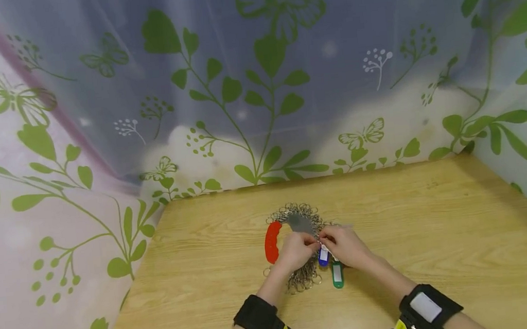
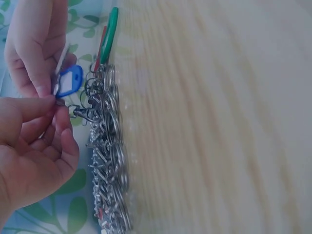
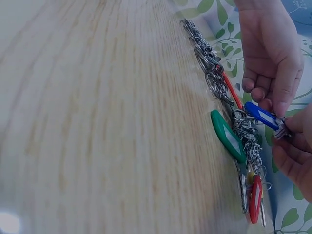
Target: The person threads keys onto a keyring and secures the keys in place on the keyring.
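Observation:
A blue key tag (image 1: 324,256) with a white label hangs between both hands. My left hand (image 1: 295,251) and right hand (image 1: 345,245) meet fingertip to fingertip, pinching the small metal ring of this tag. In the left wrist view, a thin silver key-like piece (image 2: 62,57) stands beside the tag. Silver metal (image 3: 281,129) shows between the fingertips in the right wrist view; the fingers hide most of the ring. A green key tag (image 1: 338,275) lies on the table just below the right hand. Beneath the hands is a pile of metal rings and clasps (image 1: 303,279).
A red handle (image 1: 272,241) lies left of the hands, next to a grey flat piece (image 1: 299,222) among the rings. Near the right hand lie a red key tag (image 3: 256,201) and keys (image 3: 243,192). Patterned cloth (image 1: 259,108) hangs behind the wooden table (image 1: 195,242).

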A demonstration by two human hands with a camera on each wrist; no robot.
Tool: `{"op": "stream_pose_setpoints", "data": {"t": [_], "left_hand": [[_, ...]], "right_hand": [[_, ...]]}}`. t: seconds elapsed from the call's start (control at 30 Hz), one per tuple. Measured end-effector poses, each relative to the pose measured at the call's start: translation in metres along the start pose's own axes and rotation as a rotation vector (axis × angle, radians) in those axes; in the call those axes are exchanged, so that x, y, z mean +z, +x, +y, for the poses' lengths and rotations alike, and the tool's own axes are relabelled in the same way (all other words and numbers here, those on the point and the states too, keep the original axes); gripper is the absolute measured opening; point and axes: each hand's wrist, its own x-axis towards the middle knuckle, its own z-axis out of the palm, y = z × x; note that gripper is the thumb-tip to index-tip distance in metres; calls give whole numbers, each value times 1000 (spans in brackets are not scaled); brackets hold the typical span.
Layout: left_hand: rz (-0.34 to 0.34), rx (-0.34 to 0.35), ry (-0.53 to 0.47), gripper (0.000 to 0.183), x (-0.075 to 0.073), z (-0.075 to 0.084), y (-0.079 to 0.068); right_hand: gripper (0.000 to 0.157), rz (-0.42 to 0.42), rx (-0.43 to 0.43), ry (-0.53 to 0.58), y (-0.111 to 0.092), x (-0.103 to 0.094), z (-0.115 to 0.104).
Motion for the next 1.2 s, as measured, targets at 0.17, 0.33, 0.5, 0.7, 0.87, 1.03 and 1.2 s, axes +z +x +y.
{"op": "stream_pose_setpoints", "data": {"t": [0.17, 0.33, 0.5, 0.7, 0.87, 1.03, 1.2], "left_hand": [[-40, 37, 22, 16, 2, -5, -3], [-71, 67, 27, 20, 5, -9, -6], [-82, 104, 54, 22, 5, -10, -6], [-81, 121, 102, 22, 5, -6, -6], [-60, 91, 42, 24, 2, -5, -3], [-45, -7, -112, 24, -2, -7, 1], [-66, 7, -95, 23, -5, -8, 2]], "right_hand": [[9, 10, 28, 41, -4, 3, -1], [10, 3, 52, 43, -7, 7, 0], [11, 27, 69, 45, -9, 8, -2], [10, 84, 60, 26, -11, 11, -4], [6, 115, 9, -9, -10, 13, -6], [5, 108, -77, -66, -7, 9, -6], [7, 100, 0, -42, -4, 10, -5]]}}
